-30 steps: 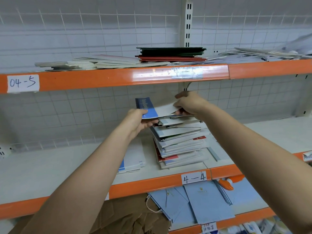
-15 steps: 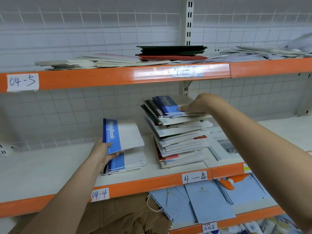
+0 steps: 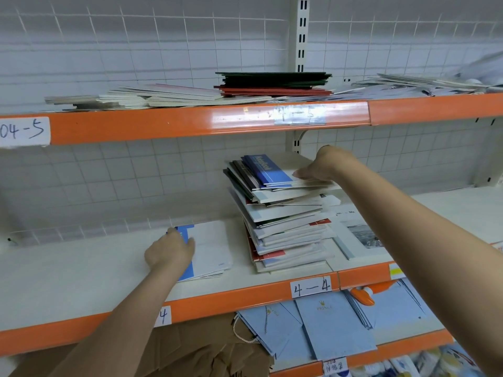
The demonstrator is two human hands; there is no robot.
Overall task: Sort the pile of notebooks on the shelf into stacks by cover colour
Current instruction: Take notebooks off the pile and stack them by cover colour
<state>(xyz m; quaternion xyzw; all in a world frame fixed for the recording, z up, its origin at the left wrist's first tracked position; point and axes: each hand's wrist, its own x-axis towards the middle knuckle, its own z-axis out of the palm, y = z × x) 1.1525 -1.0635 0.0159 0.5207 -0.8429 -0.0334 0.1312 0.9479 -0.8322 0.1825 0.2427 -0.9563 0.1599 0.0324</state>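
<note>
- Notebooks: the unsorted pile (image 3: 283,213) stands on the middle shelf (image 3: 81,268), leaning and fanned out, covers white, blue, red and dark mixed together
- A low blue-and-white stack (image 3: 209,248) lies flat on the same shelf, left of the pile and apart from it
- The left hand (image 3: 170,250) rests on the left part of that stack's top cover; its fingers look loosely bent, pressing down, not clamped round anything
- The right hand (image 3: 324,164) lies on top of the pile, fingertips (image 3: 299,174) on the white part of the blue notebook (image 3: 268,170); whether the thumb is hooked under its edge I cannot tell
- These look thin, light and flexible, with smooth glossy covers that will likely slide over one another
- The pile is probably easy to topple, so the top book is best lifted off, not dragged sideways
- A sensible hold is a pinch at the free right edge, thumb beneath and fingers above
- Held by a single corner, a soft cover may droop or fall open
</note>
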